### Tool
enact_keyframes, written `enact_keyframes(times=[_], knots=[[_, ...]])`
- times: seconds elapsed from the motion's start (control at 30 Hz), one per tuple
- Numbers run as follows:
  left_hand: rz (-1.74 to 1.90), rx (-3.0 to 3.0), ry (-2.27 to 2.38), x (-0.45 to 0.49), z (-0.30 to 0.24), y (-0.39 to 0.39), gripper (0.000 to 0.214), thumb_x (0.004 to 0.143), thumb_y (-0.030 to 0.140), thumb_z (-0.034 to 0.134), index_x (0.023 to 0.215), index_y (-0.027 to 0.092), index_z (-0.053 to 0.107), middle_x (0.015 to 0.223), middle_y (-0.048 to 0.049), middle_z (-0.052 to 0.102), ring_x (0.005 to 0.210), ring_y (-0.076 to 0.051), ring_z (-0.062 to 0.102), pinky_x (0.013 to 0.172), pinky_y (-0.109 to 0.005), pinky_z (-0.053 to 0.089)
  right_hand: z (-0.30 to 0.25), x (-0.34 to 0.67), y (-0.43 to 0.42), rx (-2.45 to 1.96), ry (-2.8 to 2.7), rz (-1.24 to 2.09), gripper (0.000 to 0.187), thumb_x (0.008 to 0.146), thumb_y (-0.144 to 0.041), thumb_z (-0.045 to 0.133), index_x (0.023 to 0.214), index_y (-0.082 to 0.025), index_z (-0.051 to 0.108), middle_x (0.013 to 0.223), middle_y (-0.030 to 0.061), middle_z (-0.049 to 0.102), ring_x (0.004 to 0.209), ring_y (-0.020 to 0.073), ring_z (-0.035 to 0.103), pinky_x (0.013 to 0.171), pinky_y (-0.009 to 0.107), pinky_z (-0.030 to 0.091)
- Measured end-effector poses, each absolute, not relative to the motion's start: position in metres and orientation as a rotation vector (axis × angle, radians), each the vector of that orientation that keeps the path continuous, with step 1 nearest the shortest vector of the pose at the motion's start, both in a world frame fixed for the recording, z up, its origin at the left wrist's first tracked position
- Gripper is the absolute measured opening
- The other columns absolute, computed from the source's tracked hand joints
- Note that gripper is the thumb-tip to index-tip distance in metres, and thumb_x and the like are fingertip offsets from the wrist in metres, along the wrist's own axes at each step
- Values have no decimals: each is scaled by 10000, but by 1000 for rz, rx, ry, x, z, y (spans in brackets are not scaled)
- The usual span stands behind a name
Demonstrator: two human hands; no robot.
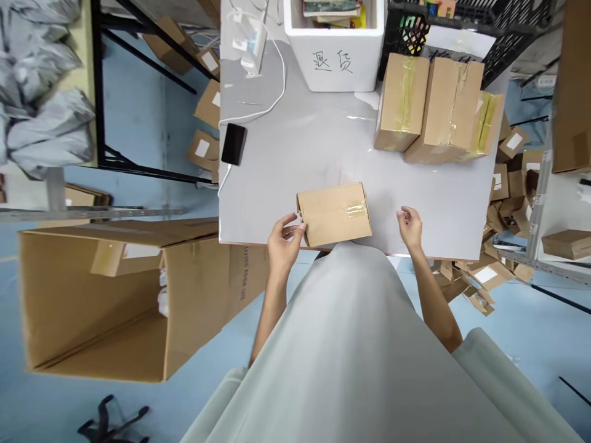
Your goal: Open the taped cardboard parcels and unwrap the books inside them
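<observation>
A small brown cardboard box lies on the grey table at its front edge, right before my body. Clear tape crosses the right part of its top. At the box's left end is my left hand, its thumb by the edge and its fingers curved but apart. Whether it touches the box I cannot tell. To the right of the box, apart from it, my right hand is raised over the table with fingers curled together. Anything inside that pinch is too small to make out.
Taped cartons stand at the back right beside a white foam bin and a black crate. A black phone-like device with a white cable lies left. A large open carton stands left; several boxes litter the right floor.
</observation>
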State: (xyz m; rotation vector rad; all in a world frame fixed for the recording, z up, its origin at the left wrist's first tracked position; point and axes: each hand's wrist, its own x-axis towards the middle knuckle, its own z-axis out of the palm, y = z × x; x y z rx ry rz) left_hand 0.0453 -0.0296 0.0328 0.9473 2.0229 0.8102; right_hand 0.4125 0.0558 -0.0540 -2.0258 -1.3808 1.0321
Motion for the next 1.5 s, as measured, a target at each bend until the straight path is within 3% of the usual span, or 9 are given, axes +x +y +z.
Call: enact_keyframes(times=[0.23,0.47,0.6,0.77,0.9,1.07,1.23,1.33,1.5], knots=[[873,989,1813,47,20,-12,669,964,559,682,1548,239,617,1569,-161,672,1259,-305,758,1031,-445,648,15,319,84,-1583,-1602,1509,593,1074,-648,552,1453,-222,715,1413,105,793,1295,278,755,1121,432,589],[1092,1082,1683,45,15,3,674,934,550,747,1514,227,633,1506,-150,714,1371,-338,700,1122,-495,606,47,325,79,-1429,-1400,1522,703,922,-816,708,1255,-213,850,1362,68,821,1336,353,743,1164,478,597],[1224,991,1608,51,0,13,663,879,601,816,1396,250,594,1493,-152,690,1399,-307,680,1171,-479,569,38,329,56,-1500,-1252,1469,686,898,-844,707,1123,-222,893,1441,66,779,1444,363,674,1192,510,587],[1140,751,1629,57,-38,9,494,876,614,801,1102,244,564,1253,-133,735,1264,-290,731,1077,-452,605,-9,331,21,-1638,-1155,1452,745,839,-886,718,1099,-213,904,1486,125,739,1449,394,671,1187,569,578],[1016,641,1621,53,-72,-14,431,817,436,827,1087,248,547,1219,-107,742,1236,-290,741,1064,-473,610,-43,333,-7,-1686,-1185,1489,707,817,-847,754,1099,-216,905,1466,131,753,1437,384,684,1181,536,584],[899,695,1611,43,-98,-31,542,806,332,798,1307,237,616,1487,-161,667,1388,-331,677,1182,-550,549,-65,341,-14,-1757,-1266,1597,578,832,-726,793,1100,-222,887,1349,119,821,1349,384,743,1163,553,592],[849,785,1671,28,-96,19,686,890,383,801,1516,197,591,1694,-220,519,1573,-376,517,1290,-544,450,-66,342,50,-1886,-1141,1479,630,892,-613,795,1317,-149,786,1475,208,741,1334,360,742,1182,546,560],[821,792,1677,30,-84,72,728,933,457,789,1567,171,573,1741,-235,461,1605,-384,480,1302,-521,434,-58,327,97,-1834,-1041,1506,583,918,-598,784,1331,-188,767,1540,165,708,1443,323,661,1209,508,532],[843,839,1580,48,-52,120,605,981,602,718,1383,150,710,1506,-211,703,1463,-364,633,1262,-509,480,-29,299,128,-1603,-949,1718,549,992,-673,666,1184,-182,820,1345,135,821,1348,293,722,1218,470,519]])
